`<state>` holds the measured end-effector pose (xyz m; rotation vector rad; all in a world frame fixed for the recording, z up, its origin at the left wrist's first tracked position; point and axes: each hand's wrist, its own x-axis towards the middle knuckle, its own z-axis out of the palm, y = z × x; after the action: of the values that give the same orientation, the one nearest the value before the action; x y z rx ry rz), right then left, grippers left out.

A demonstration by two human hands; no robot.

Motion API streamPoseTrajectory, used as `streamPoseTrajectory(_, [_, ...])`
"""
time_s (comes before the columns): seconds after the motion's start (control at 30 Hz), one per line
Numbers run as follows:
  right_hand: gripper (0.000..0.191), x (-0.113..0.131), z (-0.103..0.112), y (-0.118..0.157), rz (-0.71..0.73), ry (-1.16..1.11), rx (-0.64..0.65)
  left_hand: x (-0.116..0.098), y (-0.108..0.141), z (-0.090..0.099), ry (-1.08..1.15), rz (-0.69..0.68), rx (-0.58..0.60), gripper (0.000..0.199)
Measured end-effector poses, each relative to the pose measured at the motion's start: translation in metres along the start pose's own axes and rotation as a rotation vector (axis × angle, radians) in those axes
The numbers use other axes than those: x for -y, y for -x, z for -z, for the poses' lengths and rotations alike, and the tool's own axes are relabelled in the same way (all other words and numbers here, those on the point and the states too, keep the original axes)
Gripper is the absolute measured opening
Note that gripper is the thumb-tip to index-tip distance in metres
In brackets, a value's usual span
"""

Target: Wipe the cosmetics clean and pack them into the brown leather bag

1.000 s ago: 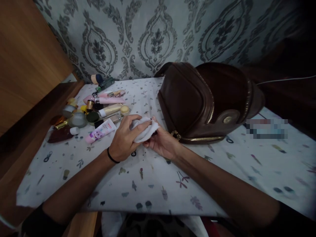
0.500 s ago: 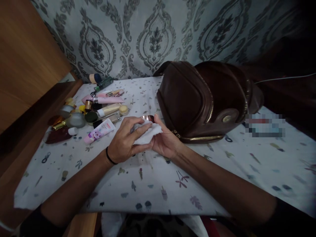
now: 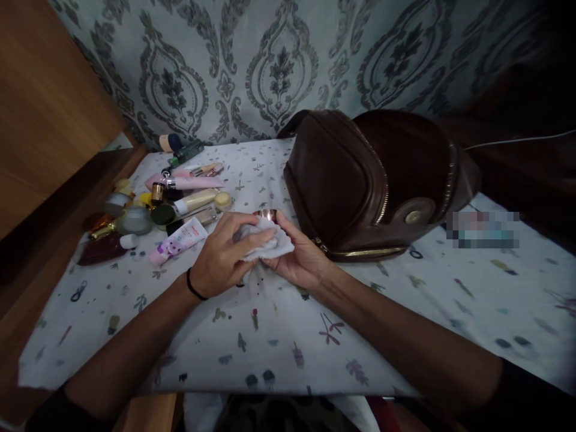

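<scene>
My left hand [image 3: 225,252], a black band at its wrist, is closed on a folded white cloth [image 3: 279,242] and presses it down. Under the cloth, my right hand [image 3: 301,258] grips a small round object with a shiny copper-coloured rim [image 3: 269,213]. Most of that object is covered by the cloth and fingers, so its kind cannot be made out. Both hands meet above the tabletop, in front of a brown leather bag [image 3: 333,180]. Left of my hands lies a white and pink tube with purple print [image 3: 180,241].
Several cosmetic tubes, jars and bottles crowd the table's left side, among them a pink tube [image 3: 193,182], a dark red bottle [image 3: 101,249] and a small cream-coloured jar [image 3: 222,200]. A patterned cloth [image 3: 243,366] covers the table. A blurred-out item [image 3: 486,230] lies at the right.
My left hand has shifted slightly left, with the white cloth turned a little under its fingers. My right hand still holds the copper-rimmed object. The view has moved slightly.
</scene>
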<state>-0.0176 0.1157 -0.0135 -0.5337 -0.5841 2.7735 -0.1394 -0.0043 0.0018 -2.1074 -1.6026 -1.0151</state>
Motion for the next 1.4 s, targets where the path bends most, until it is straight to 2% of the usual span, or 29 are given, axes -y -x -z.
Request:
streamPoseTrajectory(0.13, [0.023, 0.0029, 0.0048, -0.0025, 0.059, 0.056, 0.068, -0.0006, 0.0004, -0.0003, 0.017, -0.022, -0.010, 0.032])
streamPoseTrajectory(0.23, [0.027, 0.0044, 0.0064, -0.0023, 0.040, 0.060, 0.095, -0.0009, 0.0008, -0.0011, 0.031, -0.003, -0.026, 0.025])
streamPoseTrajectory(0.4, [0.030, 0.0030, 0.0024, 0.0013, -0.050, 0.051, 0.101, -0.0006, 0.0006, -0.0024, -0.011, 0.011, -0.082, 0.017])
streamPoseTrajectory(0.6, [0.044, -0.0026, -0.0003, 0.0032, -0.017, 0.211, 0.084, -0.0023, -0.0002, -0.0020, -0.016, 0.022, -0.134, 0.016])
streamPoseTrajectory(0.77, [0.034, -0.0021, -0.0018, 0.0037, 0.022, 0.145, 0.045, -0.0061, -0.0006, -0.0013, -0.062, -0.039, -0.132, 0.015])
streamPoseTrajectory(0.93, [0.027, -0.0001, -0.0018, 0.0033, 0.011, 0.069, 0.108, -0.0072, -0.0015, -0.0012, -0.064, -0.060, -0.136, 0.016])
streamPoseTrajectory(1.1, [0.021, 0.0024, 0.0000, 0.0032, -0.005, 0.048, 0.158, -0.0035, -0.0019, -0.0012, 0.022, 0.053, -0.154, 0.015])
streamPoseTrajectory(1.23, [0.019, 0.0038, 0.0009, 0.0040, -0.019, 0.019, 0.183, 0.0011, -0.0010, -0.0011, 0.053, 0.143, -0.095, 0.026])
streamPoseTrajectory(1.4, [0.025, 0.0021, 0.0002, 0.0039, -0.018, -0.011, 0.187, -0.0006, -0.0005, -0.0009, 0.056, 0.098, -0.090, 0.032])
